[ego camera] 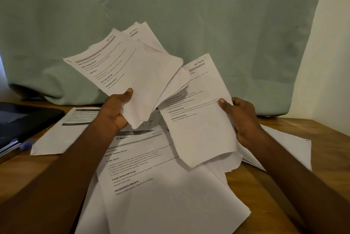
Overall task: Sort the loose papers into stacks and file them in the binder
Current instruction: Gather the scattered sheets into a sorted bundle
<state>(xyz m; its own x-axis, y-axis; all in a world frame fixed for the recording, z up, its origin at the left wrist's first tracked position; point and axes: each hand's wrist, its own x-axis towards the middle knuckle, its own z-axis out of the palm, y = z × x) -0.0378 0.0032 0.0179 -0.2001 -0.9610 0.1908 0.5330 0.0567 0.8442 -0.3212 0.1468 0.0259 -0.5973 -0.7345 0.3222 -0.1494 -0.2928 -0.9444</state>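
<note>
Seemingly midway through sorting, a person seen from the head camera holds paper in both hands above a wooden desk (284,192). The left hand (118,109) grips a fanned sheaf of sheets (132,67) at its lower corner, thumb on top and fingers curled beneath; the top page carries a "Section 1" heading. The right hand (243,118) pinches a single sheet (198,116), also marked "Section 1", by its right edge, thumb on the printed face. More loose papers (161,186) lie overlapping on the desk below, one marked "Section 2". A dark binder (22,122) rests closed at the far left, just beside the nearest page. Behind hangs a pale green cloth (170,6).

The sheets look light and limp: the single page bows from its held edge, and the sheaf splays apart. A firmer hold across a squared-up edge would probably keep pages from slipping, and some edges look ragged, so likely to tear if tugged.
</note>
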